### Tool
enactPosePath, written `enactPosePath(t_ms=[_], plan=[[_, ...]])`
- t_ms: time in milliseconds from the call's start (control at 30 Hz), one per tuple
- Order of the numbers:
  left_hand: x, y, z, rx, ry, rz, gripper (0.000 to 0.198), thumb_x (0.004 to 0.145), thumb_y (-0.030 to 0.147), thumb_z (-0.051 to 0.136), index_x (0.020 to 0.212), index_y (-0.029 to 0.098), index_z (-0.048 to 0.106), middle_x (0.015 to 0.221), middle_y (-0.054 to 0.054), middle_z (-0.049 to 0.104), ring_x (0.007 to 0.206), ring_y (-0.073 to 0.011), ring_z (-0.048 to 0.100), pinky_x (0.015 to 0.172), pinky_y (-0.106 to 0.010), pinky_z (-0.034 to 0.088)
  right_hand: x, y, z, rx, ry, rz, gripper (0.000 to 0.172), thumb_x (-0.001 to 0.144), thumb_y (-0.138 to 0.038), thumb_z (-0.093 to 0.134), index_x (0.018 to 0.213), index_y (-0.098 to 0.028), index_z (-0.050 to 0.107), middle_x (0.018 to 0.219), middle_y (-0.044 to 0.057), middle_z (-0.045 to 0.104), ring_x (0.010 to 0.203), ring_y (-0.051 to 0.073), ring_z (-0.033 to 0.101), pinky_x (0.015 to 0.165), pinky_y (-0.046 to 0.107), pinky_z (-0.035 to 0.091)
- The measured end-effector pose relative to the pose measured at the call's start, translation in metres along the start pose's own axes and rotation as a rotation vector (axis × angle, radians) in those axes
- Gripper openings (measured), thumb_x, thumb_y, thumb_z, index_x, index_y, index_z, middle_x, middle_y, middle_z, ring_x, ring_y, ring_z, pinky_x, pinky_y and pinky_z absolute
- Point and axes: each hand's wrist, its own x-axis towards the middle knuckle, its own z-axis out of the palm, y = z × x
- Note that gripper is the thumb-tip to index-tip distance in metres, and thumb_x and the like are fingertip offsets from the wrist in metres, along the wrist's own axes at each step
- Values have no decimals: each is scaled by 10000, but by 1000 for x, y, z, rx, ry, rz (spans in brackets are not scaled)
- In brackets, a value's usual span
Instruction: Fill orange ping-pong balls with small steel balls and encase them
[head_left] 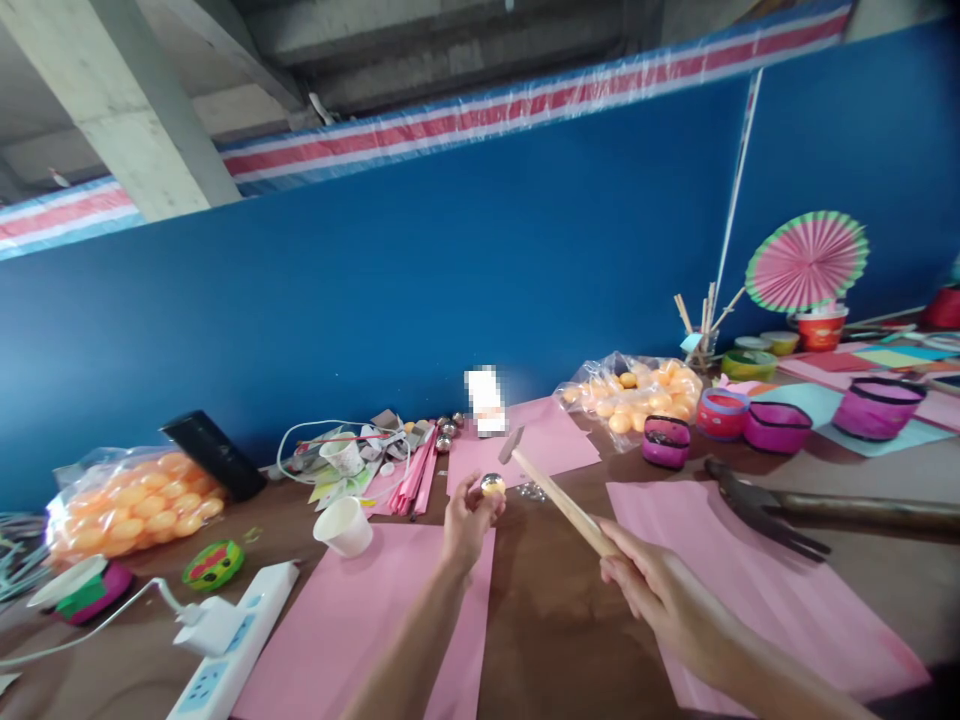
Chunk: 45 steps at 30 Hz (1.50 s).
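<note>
My left hand (466,520) pinches a small shiny ball (493,484), silvery on top and yellowish below, between thumb and fingers above the table. The handle of a small wooden-handled hammer (562,502) is wrapped in my right hand (649,585). Its metal head points up and to the left, to the right of the ball and apart from it in the picture. Behind the ball, a scatter of small shiny bits (532,492) lies on the brown table (555,620). A white paper cup (343,527) stands left of my left hand.
Pink sheets (360,620) cover parts of the table. A claw hammer (772,510) lies at right. Bags of orange balls (139,500) sit on both sides. A white power strip (236,640) is at front left, purple containers (778,428) at right, and a blue partition (450,280) behind.
</note>
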Motion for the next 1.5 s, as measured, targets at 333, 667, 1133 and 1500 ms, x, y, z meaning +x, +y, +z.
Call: enactPosePath(t_ms=[333, 667, 1133, 1500], plan=[[-3, 11, 8, -267, -33, -50, 329, 629, 160, 711, 939, 164, 601, 846, -33, 651, 758, -117, 626, 783, -271, 489, 1, 1, 2, 152, -76, 101, 289, 871, -377, 331, 1086, -223, 448, 686, -28, 518, 479, 84, 441, 425, 182, 339], [3, 10, 9, -317, -49, -118, 191, 691, 133, 651, 877, 131, 610, 807, -46, 658, 728, -110, 626, 753, -233, 497, 11, -7, 2, 193, -115, 146, 212, 860, -378, 356, 844, -202, 473, 574, -55, 446, 425, 61, 397, 376, 155, 302], [-4, 14, 14, -407, 41, -171, 258, 689, 83, 642, 926, 160, 576, 772, -28, 660, 714, -115, 644, 726, -231, 515, 7, -7, 8, 207, -97, 130, 212, 855, -385, 356, 867, -206, 468, 658, -40, 500, 445, 59, 424, 384, 151, 322], [-4, 9, 14, -414, 87, -156, 115, 744, 82, 586, 842, 128, 626, 793, -56, 655, 685, -88, 618, 696, -205, 515, 2, -10, 10, 229, -70, 141, 221, 858, -387, 351, 835, -202, 470, 658, -37, 492, 451, 54, 412, 383, 145, 316]])
